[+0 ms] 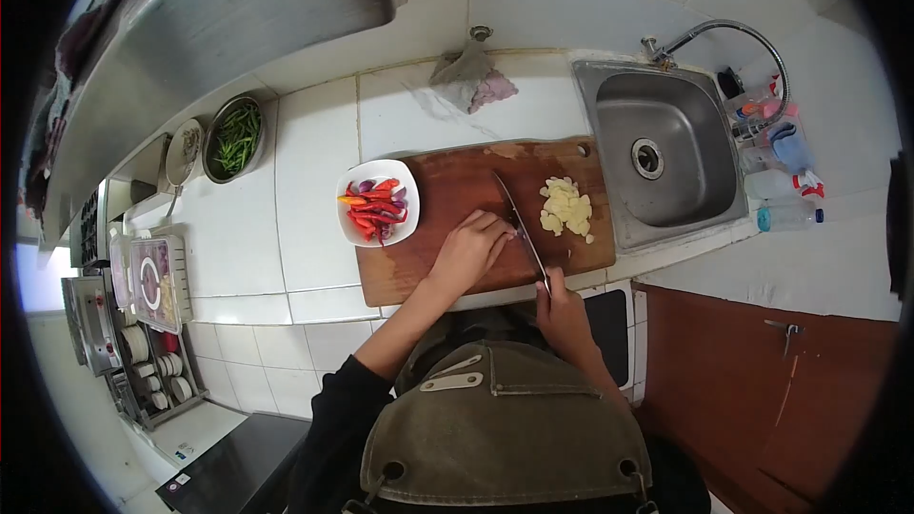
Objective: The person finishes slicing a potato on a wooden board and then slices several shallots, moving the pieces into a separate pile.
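My right hand (562,309) is wrapped round the handle of a kitchen knife (520,221), its blade pointing away from me over the wooden cutting board (447,181). Left of the blade, my left hand (473,249) rests on the board with its fingers bunched together. A small pale piece shows at those fingertips, close to the blade; its kind is mostly hidden. Pale yellow slices (566,207) lie heaped on the board right of the knife. On the board's left end sits a white bowl (407,174) holding red chillies (374,209) and a few purple pieces.
A steel sink (609,124) with a curved tap (733,25) lies right of the board, bottles (790,217) beyond it. A cloth (466,76) hangs at the back wall. Far left are a metal bowl of green chillies (238,136) and a lidded plastic box (157,281).
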Demonstrator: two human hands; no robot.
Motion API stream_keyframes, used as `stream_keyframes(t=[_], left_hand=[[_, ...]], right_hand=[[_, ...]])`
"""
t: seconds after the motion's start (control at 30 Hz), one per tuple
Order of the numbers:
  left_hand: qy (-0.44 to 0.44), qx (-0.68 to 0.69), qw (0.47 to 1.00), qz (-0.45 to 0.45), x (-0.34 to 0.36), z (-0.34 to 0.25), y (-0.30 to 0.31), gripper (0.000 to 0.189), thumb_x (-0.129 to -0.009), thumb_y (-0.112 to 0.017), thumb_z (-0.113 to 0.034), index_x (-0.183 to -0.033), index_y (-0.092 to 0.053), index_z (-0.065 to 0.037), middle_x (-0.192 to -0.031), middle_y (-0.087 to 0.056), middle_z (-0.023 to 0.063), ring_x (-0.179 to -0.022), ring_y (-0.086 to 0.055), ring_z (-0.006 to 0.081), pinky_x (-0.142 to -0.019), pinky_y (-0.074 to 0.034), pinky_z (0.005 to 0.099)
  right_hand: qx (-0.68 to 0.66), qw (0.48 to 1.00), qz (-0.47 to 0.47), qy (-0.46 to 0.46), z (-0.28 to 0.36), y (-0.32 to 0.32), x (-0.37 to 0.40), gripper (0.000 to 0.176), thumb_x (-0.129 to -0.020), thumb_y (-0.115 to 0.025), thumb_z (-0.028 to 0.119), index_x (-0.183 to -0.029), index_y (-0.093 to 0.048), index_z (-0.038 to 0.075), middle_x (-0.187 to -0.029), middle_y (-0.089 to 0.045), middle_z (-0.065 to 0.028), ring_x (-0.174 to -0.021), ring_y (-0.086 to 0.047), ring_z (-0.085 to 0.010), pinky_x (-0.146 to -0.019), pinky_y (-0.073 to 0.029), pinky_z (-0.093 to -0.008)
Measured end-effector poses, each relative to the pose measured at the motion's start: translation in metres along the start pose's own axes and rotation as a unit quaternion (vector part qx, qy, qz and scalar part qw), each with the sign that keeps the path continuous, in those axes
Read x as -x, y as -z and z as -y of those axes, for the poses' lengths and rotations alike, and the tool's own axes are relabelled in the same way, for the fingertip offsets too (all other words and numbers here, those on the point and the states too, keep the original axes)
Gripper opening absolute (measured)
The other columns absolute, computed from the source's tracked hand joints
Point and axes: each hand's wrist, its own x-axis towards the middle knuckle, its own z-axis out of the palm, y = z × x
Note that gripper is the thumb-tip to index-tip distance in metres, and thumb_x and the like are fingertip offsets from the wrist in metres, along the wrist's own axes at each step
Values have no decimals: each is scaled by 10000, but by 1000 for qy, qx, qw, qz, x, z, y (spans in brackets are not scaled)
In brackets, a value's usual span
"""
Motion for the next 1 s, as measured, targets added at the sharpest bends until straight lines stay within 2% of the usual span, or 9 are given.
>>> stream_keyframes(t=[0.2, 0.27, 0.37, 0.53, 0.73, 1.0], left_hand=[[17, -51, 997, 55, -7, -6, 0, 62, -848, -658, -51, -890, -673, -9, -877, -636, 140, -842, -627, 344, -748, -535, 436], [53, -51, 995, 74, -7, -9, 1, 60, -853, -645, -50, -881, -665, -1, -876, -634, 149, -795, -634, 372, -705, -540, 456], [41, -33, 996, 69, -8, -6, 2, 79, -858, -645, -61, -897, -666, 4, -887, -642, 153, -774, -639, 382, -693, -545, 459], [41, -2, 997, 66, -6, -1, 1, 89, -866, -643, -64, -911, -666, 8, -896, -655, 160, -802, -649, 375, -707, -550, 449], [46, -18, 996, 75, -8, -5, 4, 84, -864, -637, -52, -908, -663, 15, -893, -658, 164, -807, -650, 377, -713, -547, 448], [48, 12, 997, 63, -6, -2, 2, 70, -857, -627, -37, -895, -651, 16, -895, -655, 175, -828, -644, 381, -723, -540, 456]], right_hand=[[19, 999, 26, -25, 4, 3, 4, 142, -1003, -469, 156, -1087, -430, 47, -728, -620, -272, -695, -620, -488, -606, -459, -571], [26, 999, 31, -29, 5, 4, 9, 134, -1003, -468, 155, -1071, -425, 48, -723, -618, -270, -694, -619, -489, -603, -458, -572], [25, 999, 35, -34, 6, 2, 10, 128, -1001, -468, 157, -1048, -417, 49, -718, -616, -270, -695, -619, -490, -597, -457, -573], [33, 997, 46, -47, 7, -4, -6, 134, -995, -477, 156, -1044, -412, 51, -722, -619, -272, -693, -621, -490, -593, -460, -572], [35, 999, 30, -5, 0, -4, 8, 122, -995, -471, 136, -1045, -410, 43, -710, -613, -269, -673, -620, -484, -586, -461, -571], [29, 998, 44, -18, 10, -3, -8, 141, -998, -467, 152, -1054, -403, 40, -709, -611, -272, -683, -621, -482, -589, -462, -568]])
